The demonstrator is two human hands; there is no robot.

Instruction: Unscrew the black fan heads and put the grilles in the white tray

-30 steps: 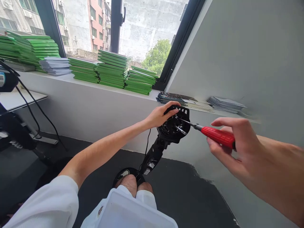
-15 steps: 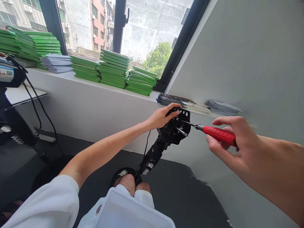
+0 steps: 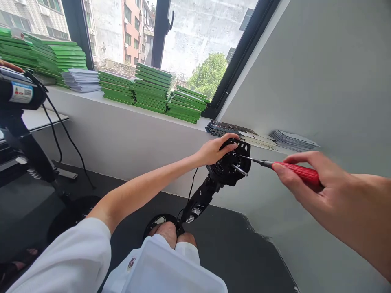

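One stand: black, panelled post, round base. One tray: white, smooth, shallow. One fan head: black, rounded, slotted rim, atop the stand; left hand, grip clamped on its upper edge. One screwdriver: textured red handle, right hand, grip closed around it; tip apparently inside the fan head. One shaft: shiny metal.

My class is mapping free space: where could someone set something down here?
Bare floor lies between the knees and right wall; the tray looks bare where visible. Crowded: the sill, by green stacks; the motor, by left hand, right hand and screwdriver.
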